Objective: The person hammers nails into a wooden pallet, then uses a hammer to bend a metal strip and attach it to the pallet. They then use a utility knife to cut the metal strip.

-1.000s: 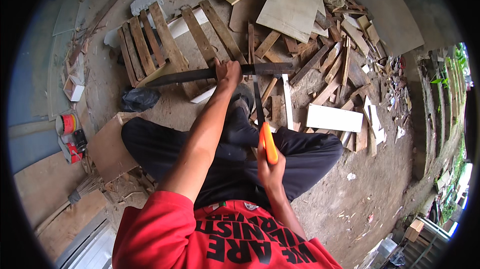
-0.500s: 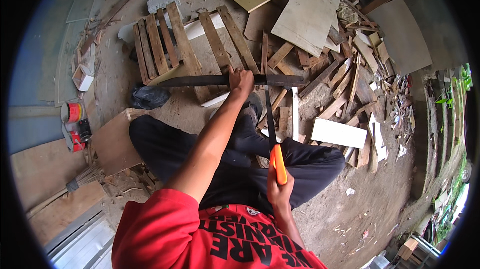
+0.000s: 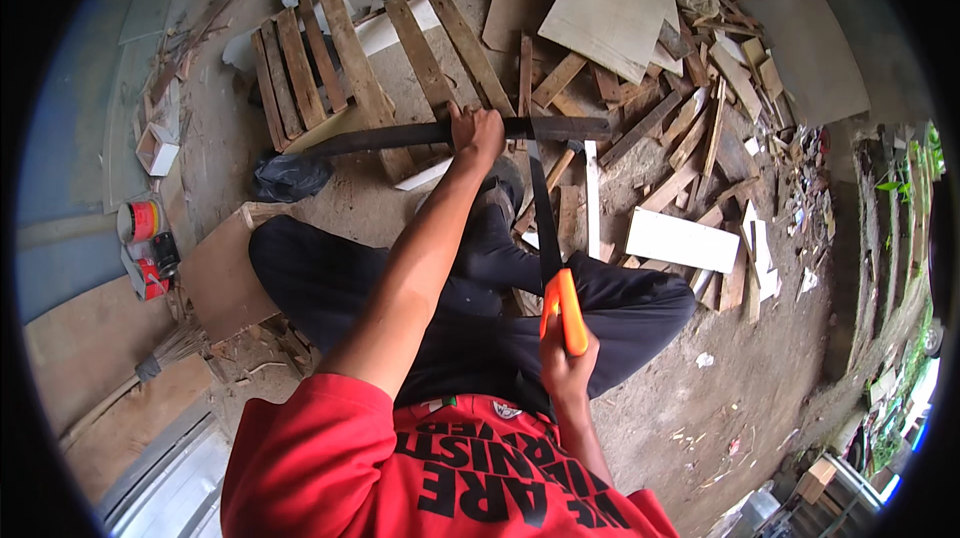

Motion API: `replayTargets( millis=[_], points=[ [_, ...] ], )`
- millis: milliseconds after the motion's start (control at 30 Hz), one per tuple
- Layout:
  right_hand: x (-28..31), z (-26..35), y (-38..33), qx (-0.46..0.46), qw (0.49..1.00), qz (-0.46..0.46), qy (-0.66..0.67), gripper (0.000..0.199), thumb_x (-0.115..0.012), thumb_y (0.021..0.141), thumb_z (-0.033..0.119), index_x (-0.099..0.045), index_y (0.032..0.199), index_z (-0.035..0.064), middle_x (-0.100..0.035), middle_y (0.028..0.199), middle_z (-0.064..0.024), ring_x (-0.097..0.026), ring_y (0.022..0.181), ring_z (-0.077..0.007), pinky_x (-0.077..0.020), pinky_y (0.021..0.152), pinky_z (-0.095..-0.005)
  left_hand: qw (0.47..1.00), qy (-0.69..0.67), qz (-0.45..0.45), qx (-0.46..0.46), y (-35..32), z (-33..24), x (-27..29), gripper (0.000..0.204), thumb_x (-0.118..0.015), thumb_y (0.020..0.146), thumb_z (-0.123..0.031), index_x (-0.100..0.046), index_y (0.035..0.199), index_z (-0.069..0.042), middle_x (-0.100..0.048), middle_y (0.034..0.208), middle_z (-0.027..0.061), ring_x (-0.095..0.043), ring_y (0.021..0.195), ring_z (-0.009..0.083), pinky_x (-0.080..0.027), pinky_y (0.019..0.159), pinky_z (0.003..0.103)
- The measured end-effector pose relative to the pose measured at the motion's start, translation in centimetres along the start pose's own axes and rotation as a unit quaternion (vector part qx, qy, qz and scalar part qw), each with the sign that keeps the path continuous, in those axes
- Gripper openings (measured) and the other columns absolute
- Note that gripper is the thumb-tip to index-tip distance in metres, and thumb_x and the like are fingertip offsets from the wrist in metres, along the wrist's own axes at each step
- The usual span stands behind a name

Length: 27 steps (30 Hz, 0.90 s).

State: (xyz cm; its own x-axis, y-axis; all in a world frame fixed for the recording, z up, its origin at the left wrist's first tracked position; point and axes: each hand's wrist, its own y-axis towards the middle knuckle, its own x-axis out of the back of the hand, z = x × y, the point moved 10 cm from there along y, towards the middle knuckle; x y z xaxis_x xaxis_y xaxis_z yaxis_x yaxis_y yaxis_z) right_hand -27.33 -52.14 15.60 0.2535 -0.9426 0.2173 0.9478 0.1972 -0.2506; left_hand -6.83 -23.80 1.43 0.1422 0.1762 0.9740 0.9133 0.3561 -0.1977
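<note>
A long dark wooden strip [image 3: 400, 135] lies crosswise ahead of me. My left hand [image 3: 478, 134] is closed round it near its middle, fingers wrapped over the top. In my right hand [image 3: 568, 363], nearer my body, is the orange handle of a handsaw [image 3: 567, 310]. The saw's dark blade runs away from me and its far end meets the strip just right of my left hand. How deep the blade sits in the wood cannot be made out. My dark-trousered legs are folded beneath the saw, with a shoe [image 3: 495, 200] below the strip.
A slatted wooden pallet [image 3: 357, 58] lies beyond the strip. To the right are a heap of scrap wood [image 3: 690, 143], a large pale board [image 3: 605, 13] and a white panel [image 3: 682, 240]. On the left are a black plastic bag [image 3: 290, 178], a plywood box [image 3: 220, 273] and red cans [image 3: 142, 221].
The saw's handle has come slightly back from the strip, and more of the blade's flat side shows. My left hand keeps its hold. The whole view has shifted a little.
</note>
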Motion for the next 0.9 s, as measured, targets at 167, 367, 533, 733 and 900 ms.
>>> replayTargets(
  millis=[167, 367, 533, 733, 900],
  points=[
    [-3.0, -1.6, 8.1, -0.01, 1.0, -0.006, 0.029, 0.026, -0.061, 0.099, 0.017, -0.056, 0.082, -0.0024, -0.045, 0.062, 0.0026, -0.039, 0.059, -0.0048, -0.0334, 0.05, -0.0277, 1.0, -0.006, 0.005, -0.007, -0.3, 0.0, -0.7, 0.016, -0.064, 0.084, -0.016, -0.078, 0.088, -0.011, -0.074, 0.101, 0.0144, -0.067, 0.106, 0.0299, -0.027, 0.111, 0.054],
    [0.2, 1.0, -0.3, 0.084, 0.996, -0.007, -0.03, 0.011, -0.061, 0.095, 0.007, -0.064, 0.094, -0.0042, -0.057, 0.064, -0.0037, -0.049, 0.062, -0.0056, -0.0432, 0.057, -0.027, 1.0, -0.002, 0.006, -0.004, -0.2, -0.2, -0.5, 0.014, -0.067, 0.083, -0.016, -0.078, 0.09, -0.011, -0.074, 0.101, 0.0143, -0.065, 0.11, 0.0301, -0.026, 0.112, 0.056],
    [-2.3, -0.6, 6.5, 0.052, 0.999, 0.013, -0.004, 0.018, -0.061, 0.097, 0.012, -0.061, 0.089, -0.0039, -0.053, 0.065, -0.002, -0.046, 0.061, -0.0063, -0.0394, 0.054, -0.0277, 1.0, -0.01, 0.026, 0.001, -0.1, -0.2, -0.6, 0.015, -0.067, 0.083, -0.017, -0.078, 0.091, -0.01, -0.074, 0.104, 0.014, -0.064, 0.11, 0.0303, -0.024, 0.114, 0.057],
    [-1.3, 1.0, 3.6, 0.04, 0.999, -0.005, 0.014, 0.022, -0.062, 0.098, 0.017, -0.061, 0.088, -0.0026, -0.053, 0.064, 0.0013, -0.047, 0.062, -0.0045, -0.0393, 0.054, -0.0256, 1.0, -0.009, 0.028, 0.003, -0.8, 0.0, -1.3, 0.016, -0.066, 0.084, -0.017, -0.078, 0.091, -0.009, -0.074, 0.102, 0.0145, -0.064, 0.11, 0.0298, -0.024, 0.114, 0.057],
    [-1.2, 0.8, 2.7, 0.054, 0.998, -0.016, -0.016, 0.015, -0.062, 0.096, 0.01, -0.063, 0.093, -0.0052, -0.052, 0.065, -0.0046, -0.046, 0.064, -0.0072, -0.0418, 0.057, -0.0284, 1.0, -0.011, 0.022, 0.008, -0.1, 0.1, -0.9, 0.017, -0.068, 0.082, -0.019, -0.078, 0.091, -0.009, -0.073, 0.102, 0.0154, -0.064, 0.11, 0.0303, -0.024, 0.114, 0.057]
  ],
)
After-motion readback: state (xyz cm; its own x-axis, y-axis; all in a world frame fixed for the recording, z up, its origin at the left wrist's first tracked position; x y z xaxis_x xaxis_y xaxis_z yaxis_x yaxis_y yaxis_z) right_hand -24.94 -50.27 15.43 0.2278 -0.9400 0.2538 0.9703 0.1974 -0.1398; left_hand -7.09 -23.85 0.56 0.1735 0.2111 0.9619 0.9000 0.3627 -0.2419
